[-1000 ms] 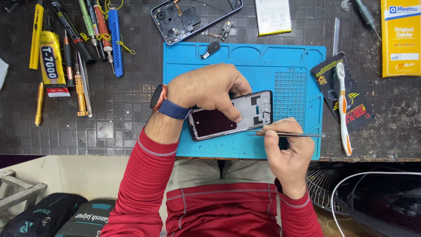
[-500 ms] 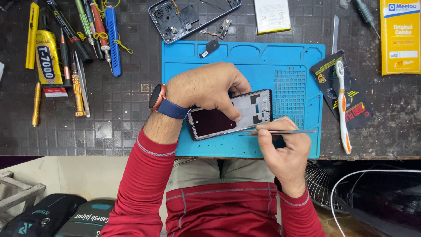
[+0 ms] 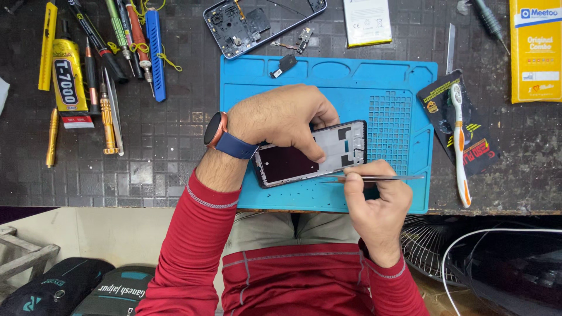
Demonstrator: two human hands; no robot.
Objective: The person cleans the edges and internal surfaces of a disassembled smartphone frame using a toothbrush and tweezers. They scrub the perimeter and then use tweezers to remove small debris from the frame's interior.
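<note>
The phone frame, a dark-edged screen assembly lying face down with its pale inner plate and a dark rectangular panel showing, rests on the blue work mat, toward the mat's near edge and about midway across it. The left hand lies over the frame's far long edge, fingers curled down onto it and pinning it to the mat; a watch with a blue strap sits on that wrist. The right hand is at the mat's near edge, pinched shut around slim metal tweezers, which lie almost flat along the frame's near long edge, their tip touching or just beside that edge; which of the two cannot be told.

On the mat's far rim sits a small black part. Just beyond the mat's far left corner lies an opened phone back housing with loose small pieces beside it, and beyond the far edge, a white flat battery. To the mat's right lies a toothbrush on a black packet; further right, a yellow box. Well to the mat's left are a glue tube, screwdrivers and a blue pry tool laid side by side on the dark tiled bench.
</note>
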